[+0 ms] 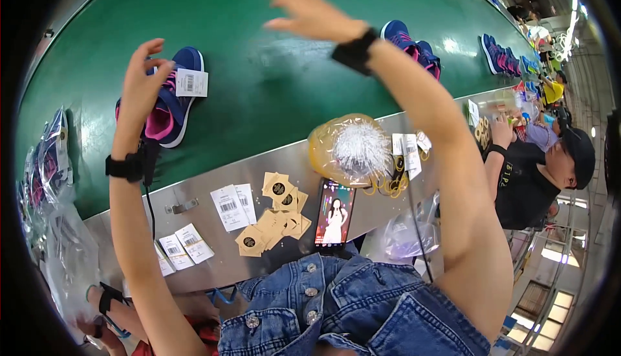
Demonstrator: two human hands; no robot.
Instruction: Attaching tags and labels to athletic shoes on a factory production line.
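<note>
A person's left hand hovers at or just above a navy sports shoe on the left of a smooth green worktop. Its grip is curved and half spread, thumb apart from fingers, with nothing visibly held; I cannot tell whether it touches the shoe. The shoe has a pink lining, a pale sole and a flat white card tag. The right hand stretches across the far side, blurred, fingers loosely spread, its grip empty.

To the right, more navy shoes with pink trim lie partly behind the right forearm. Along the near side runs a shiny metal strip carrying 2 overlapping white cards, scattered tan papers with dark round prints, a flat rectangular phone, and a rounded yellowish tub topped by a bristly white bundle. A crinkled clear plastic bag lies nearer, on the right.
</note>
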